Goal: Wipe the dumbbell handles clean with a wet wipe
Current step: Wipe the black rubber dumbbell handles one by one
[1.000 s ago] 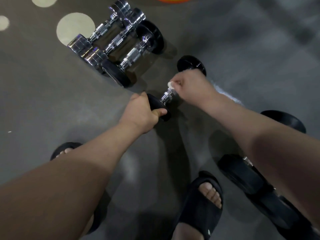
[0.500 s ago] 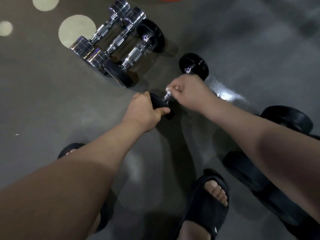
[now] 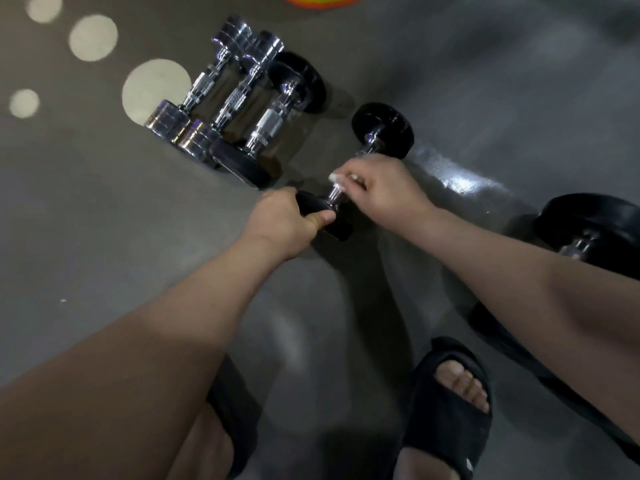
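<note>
A black-ended dumbbell [image 3: 384, 128] with a chrome handle lies on the grey floor in the middle of the head view. My left hand [image 3: 282, 221] grips its near black end. My right hand [image 3: 381, 188] is wrapped round the chrome handle, with a white wet wipe [image 3: 337, 178] showing between the fingers. Most of the handle is hidden under that hand; a short chrome stretch shows near the near end.
Two chrome dumbbells [image 3: 207, 95] and a black-ended dumbbell [image 3: 270, 126] lie side by side at the back left. A bigger black dumbbell [image 3: 588, 223] lies at the right, partly behind my right forearm. My feet in black slides [image 3: 450, 403] stand below. An orange object [image 3: 318, 0] at the top edge.
My right hand with the wipe has slid along the handle towards the near end, baring more of the far black end. My left hand keeps its grip.
</note>
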Motion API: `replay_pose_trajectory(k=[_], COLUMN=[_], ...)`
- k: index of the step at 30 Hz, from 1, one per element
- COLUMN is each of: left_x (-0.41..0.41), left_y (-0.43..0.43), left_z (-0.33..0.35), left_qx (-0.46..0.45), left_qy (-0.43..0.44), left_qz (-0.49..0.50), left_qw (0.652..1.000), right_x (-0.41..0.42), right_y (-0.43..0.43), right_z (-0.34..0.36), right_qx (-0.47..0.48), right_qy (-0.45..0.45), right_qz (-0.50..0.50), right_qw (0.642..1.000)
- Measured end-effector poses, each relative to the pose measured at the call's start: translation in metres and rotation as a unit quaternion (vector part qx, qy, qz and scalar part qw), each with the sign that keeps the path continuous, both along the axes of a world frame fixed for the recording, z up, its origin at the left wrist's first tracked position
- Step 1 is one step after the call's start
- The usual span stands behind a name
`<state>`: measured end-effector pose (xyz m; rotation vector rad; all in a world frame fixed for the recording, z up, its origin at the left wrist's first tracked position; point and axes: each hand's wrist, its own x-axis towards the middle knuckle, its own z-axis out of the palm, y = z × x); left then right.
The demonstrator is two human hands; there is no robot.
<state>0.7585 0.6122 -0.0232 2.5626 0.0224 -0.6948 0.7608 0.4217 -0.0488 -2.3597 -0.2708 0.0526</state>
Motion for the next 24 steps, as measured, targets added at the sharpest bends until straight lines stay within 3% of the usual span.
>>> replay_pose_trajectory(k=[4, 9, 14, 20, 24], left_x=[0.006, 0.012, 0.015, 0.014, 0.021], left_y=[0.006, 0.008, 0.004, -0.001, 0.002], left_z=[0.012, 0.021, 0.027, 0.031, 0.026], left_qx=[0.008, 0.031, 0.027, 0.072, 0.088], left_qy=[-0.036, -0.033, 0.016, 0.024, 0.028], left_qz=[0.037, 0.014, -0.003, -0.049, -0.039], left_qw=[0.999, 0.999, 0.999, 0.996, 0.995], right_x=[0.002, -0.01, 0.019, 0.001, 0.023], right_y=[0.007, 0.014, 0.001, 0.01, -0.005], right_z=[-0.007, -0.007, -0.003, -0.002, -0.006], right_qx=[0.004, -0.003, -0.007, -0.038, -0.055], right_qy=[-0.033, -0.02, -0.028, -0.032, -0.041], right_qz=[-0.081, 0.055, -0.075, 0.074, -0.082], right_qw=[0.996, 0.998, 0.997, 0.996, 0.994])
